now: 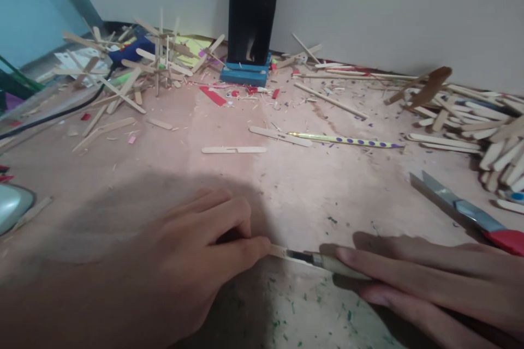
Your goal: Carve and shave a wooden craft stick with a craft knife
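Note:
My left hand is closed, thumb and fingers pinching a wooden craft stick flat against the table. In my right hand is a small carving tool with a pale wooden handle, its fingers laid along the grip. The dark metal tip touches the stick just right of my left thumb. Part of the stick is hidden by my left hand. Beyond my hands lies a notched craft stick, and beside it a crossed pair of sticks meets a dotted pencil.
Scissors with a red handle lie near my right hand. A pile of craft sticks rests at right. Glued stick pieces clutter the back left. A black post on a blue base stands against the wall. Scraps and shavings are scattered about.

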Tool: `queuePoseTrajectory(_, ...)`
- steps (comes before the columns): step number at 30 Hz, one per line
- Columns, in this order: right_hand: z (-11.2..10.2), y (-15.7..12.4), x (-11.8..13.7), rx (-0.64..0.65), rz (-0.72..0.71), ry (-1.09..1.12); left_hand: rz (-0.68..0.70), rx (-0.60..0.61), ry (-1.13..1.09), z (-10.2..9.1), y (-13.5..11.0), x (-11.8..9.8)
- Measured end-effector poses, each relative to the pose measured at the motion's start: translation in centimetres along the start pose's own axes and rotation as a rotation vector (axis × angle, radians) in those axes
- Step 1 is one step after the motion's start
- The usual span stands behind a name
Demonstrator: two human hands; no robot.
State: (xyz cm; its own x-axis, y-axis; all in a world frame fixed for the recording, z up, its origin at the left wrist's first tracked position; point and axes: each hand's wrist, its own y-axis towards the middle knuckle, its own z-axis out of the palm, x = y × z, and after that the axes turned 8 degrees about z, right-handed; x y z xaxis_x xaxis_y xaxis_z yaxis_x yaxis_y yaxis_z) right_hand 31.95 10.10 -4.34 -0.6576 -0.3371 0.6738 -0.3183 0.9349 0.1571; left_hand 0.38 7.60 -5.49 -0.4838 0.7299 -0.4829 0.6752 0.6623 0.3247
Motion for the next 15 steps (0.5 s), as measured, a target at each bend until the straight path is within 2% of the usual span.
queuePoseTrajectory(2, 0.1, 0.1, 0.3, -0.011, 0.017, 0.008, 0.010, -0.006, 0.005, 0.1, -0.1, 0.0)
queuePoseTrajectory(5, -0.3, -1.2, -0.7, 0.000, 0.012, -0.007, 0.018, -0.014, 0.010, 0.0, -0.1, 0.0)
queuePoseTrajectory(10, -1.9, -2.8, -3.1, 0.215, -0.111, -0.125, 0.015, 0.008, -0.018, -0.2, 0.3, 0.0)
queuePoseTrajectory(15, -2.2, -2.6, -3.1, 0.292, -0.105, -0.112, 0.018, -0.022, -0.011, -0.2, 0.7, 0.0)
